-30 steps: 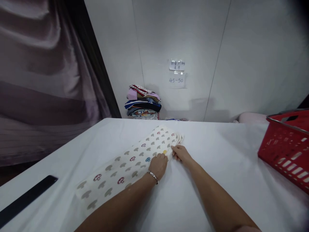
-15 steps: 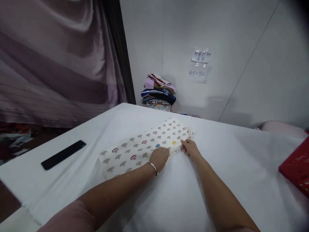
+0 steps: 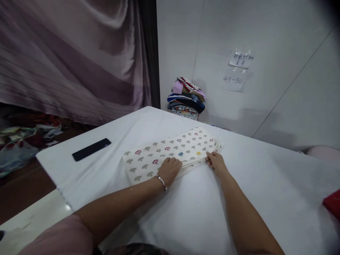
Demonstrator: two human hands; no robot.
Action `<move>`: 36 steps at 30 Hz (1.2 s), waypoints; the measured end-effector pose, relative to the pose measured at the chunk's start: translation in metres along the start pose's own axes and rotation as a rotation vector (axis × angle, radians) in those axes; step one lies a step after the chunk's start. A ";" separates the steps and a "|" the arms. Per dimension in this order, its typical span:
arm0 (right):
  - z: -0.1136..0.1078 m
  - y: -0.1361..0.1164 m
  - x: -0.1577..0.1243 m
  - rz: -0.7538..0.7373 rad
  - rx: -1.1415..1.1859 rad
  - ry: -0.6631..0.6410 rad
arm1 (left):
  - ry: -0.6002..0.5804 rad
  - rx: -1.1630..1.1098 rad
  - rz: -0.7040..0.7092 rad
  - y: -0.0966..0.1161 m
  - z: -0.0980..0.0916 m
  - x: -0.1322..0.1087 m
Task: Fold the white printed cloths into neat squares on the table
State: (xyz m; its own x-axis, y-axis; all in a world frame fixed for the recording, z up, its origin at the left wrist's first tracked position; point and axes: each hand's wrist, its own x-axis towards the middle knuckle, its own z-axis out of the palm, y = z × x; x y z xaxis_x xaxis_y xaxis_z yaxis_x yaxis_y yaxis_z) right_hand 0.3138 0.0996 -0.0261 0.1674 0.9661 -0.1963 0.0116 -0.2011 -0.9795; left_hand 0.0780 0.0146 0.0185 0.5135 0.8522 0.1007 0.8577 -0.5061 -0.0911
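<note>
A folded white cloth [image 3: 162, 154] printed with grey, red, blue and yellow mushrooms lies slantwise on the white-covered table [image 3: 252, 184]. Its layers show along the near edge and at the rounded right end. My left hand [image 3: 169, 171], with a bracelet at the wrist, is closed over the middle of the near edge, fingertips on the top layer. Near the right end, my right hand [image 3: 216, 163] pinches the same edge between thumb and fingers. How many layers either hand holds, I cannot tell.
A long black flat object [image 3: 91, 149] lies on the table at the left. Behind the far edge stands a pile of folded fabrics [image 3: 187, 97] by the wall. Something red [image 3: 333, 203] is at the right edge. A curtain [image 3: 79, 63] hangs at the left.
My view has turned to the right less and the scene sits farther right. My left hand has slid left along the cloth's near edge. My right hand keeps its pinch.
</note>
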 end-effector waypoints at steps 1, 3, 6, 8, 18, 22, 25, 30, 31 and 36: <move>0.000 -0.001 -0.001 0.001 0.001 0.000 | 0.002 0.005 -0.002 -0.002 0.000 -0.003; 0.000 -0.003 -0.004 0.003 0.000 -0.001 | 0.004 0.009 -0.005 -0.006 -0.001 -0.010; 0.000 -0.006 -0.006 0.005 -0.003 -0.002 | 0.002 0.007 -0.022 -0.011 -0.001 -0.024; 0.000 -0.006 -0.006 0.002 -0.004 -0.002 | -0.012 -0.004 -0.035 -0.013 -0.001 -0.035; -0.002 -0.001 -0.005 -0.001 0.006 -0.010 | -0.024 -0.083 -0.151 -0.018 -0.005 -0.077; -0.003 0.001 -0.004 0.003 0.007 -0.017 | -0.061 -0.123 -0.236 -0.022 -0.011 -0.096; -0.003 0.001 -0.004 -0.002 0.007 -0.025 | -0.071 -0.163 -0.254 -0.025 -0.018 -0.110; -0.004 0.002 -0.004 -0.008 0.004 -0.024 | -0.107 -0.304 -0.289 -0.032 -0.033 -0.115; -0.004 0.002 -0.004 -0.011 0.004 -0.024 | -0.103 -0.327 -0.302 -0.032 -0.035 -0.112; -0.004 0.003 -0.004 -0.024 0.005 -0.031 | -0.061 -0.325 -0.307 -0.029 -0.031 -0.081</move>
State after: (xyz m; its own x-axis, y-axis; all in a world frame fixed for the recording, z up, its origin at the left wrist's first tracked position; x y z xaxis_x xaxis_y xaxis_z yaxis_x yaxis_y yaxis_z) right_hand 0.3171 0.0941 -0.0281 0.1368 0.9751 -0.1743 0.0103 -0.1774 -0.9841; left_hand 0.0128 -0.0436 0.0434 0.2400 0.9707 0.0152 0.9388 -0.2360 0.2510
